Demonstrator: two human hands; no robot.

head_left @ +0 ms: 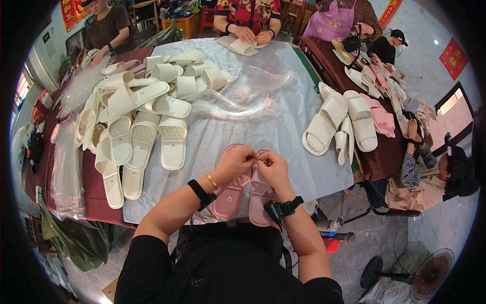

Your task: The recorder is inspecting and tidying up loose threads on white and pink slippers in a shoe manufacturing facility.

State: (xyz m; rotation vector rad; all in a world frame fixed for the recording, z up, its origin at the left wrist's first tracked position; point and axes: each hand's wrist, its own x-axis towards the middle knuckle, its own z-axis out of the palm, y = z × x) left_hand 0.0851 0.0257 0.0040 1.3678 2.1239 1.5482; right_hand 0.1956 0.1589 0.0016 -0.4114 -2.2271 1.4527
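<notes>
Two pink slippers [243,190] lay side by side on the bench [283,137], long axes running away from the person. The left hand [234,162] and right hand [272,168] pinched together over their far ends, seemingly gripping something too small to make out.

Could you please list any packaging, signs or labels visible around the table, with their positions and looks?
Red hanging banner with gold figures: wall, far left top.
Red diamond-shaped paper sign with gold figure: wall, far right.
Narrow red strip banner: top right.
Stack of clear plastic bags: left table edge, beside white slippers.
</notes>
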